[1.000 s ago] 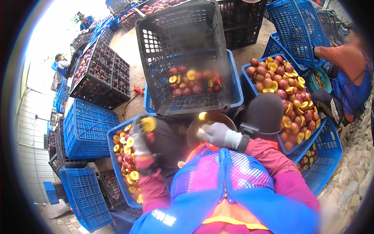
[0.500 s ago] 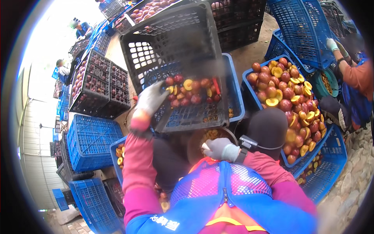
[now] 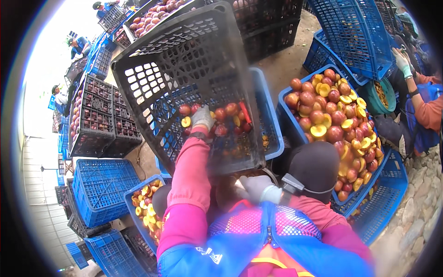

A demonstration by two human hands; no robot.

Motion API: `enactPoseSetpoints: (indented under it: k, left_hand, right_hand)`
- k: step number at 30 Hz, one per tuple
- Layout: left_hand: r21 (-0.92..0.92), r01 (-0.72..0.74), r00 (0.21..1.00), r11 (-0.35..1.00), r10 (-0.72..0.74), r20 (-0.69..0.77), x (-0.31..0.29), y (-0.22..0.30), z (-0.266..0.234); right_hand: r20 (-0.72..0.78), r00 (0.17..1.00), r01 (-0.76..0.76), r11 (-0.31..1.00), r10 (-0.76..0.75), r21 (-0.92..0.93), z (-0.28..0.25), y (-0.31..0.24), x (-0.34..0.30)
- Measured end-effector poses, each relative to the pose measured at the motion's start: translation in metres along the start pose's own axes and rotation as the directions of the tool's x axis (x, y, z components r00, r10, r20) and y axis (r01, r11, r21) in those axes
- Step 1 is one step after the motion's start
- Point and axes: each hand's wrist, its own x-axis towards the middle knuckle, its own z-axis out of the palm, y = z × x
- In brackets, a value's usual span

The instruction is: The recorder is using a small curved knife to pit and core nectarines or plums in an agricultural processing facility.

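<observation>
Close to the lap, the gloved right hand [image 3: 260, 188] curls around a small pale object [image 3: 239, 186] — its kind too blurred to tell. Ahead, the gloved left hand [image 3: 203, 118] dips into a tilted black crate [image 3: 237, 57], fingers down among glossy, round red fruit [image 3: 231, 109]; whether it grips one cannot be told. Some pieces in the crate are halved — yellow flesh bared against dark red skin. At right, whole and cut fruit heap a blue crate [image 3: 291, 123]; beyond stand stacked black crates [image 3: 272, 27].
</observation>
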Motion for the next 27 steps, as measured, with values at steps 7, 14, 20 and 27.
enactPoseSetpoints:
  k: [7, 14, 20, 27]
  left_hand:
    - [-0.957, -0.055, 0.996, 0.284, -0.054, -0.073, -0.115, 0.019, -0.054]
    - [-0.651, 0.158, 0.946, -0.743, 0.303, -0.117, -0.251, 0.018, -0.041]
    - [-0.914, -0.403, 0.89, -0.044, 0.213, -0.402, -0.307, 0.038, -0.024]
    - [-0.936, -0.289, 0.955, -0.201, 0.003, -0.296, -0.291, 0.043, 0.027]
  right_hand:
    - [-0.412, 0.911, 0.141, 0.954, -0.021, 0.264, -0.014, -0.008, -0.002]
    - [-0.564, 0.817, 0.262, 0.948, -0.119, 0.179, -0.039, -0.053, -0.012]
    - [-0.462, 0.88, 0.164, 0.984, -0.112, 0.073, -0.029, -0.067, -0.031]
    - [-0.379, 0.918, 0.179, 0.976, -0.119, 0.127, -0.008, -0.071, -0.035]
